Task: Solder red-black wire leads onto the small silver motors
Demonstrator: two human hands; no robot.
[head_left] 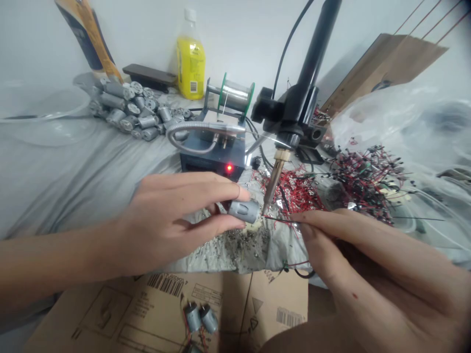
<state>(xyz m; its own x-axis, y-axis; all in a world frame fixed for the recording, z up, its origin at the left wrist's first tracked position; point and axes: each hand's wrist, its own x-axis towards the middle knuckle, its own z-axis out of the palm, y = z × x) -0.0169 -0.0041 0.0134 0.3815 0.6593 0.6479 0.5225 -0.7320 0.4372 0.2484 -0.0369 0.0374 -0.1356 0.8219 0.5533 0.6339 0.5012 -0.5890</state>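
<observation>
Gray cloth [81, 186] under bench work. Left grip [165, 220] closed around small silver motor [244, 211]. Right grip [331, 245] pinches thin wire [279, 220], its end just beside motor, near soldering iron tip [265, 210].

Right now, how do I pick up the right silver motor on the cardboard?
Come down from above and pinch the silver motor across the middle of its round can. It lies on its side on the cardboard, and its wires trail from the lower end, so leave that end alone.

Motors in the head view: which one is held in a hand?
The motor in the left hand; the others lie in the pile or on the cardboard.
</observation>
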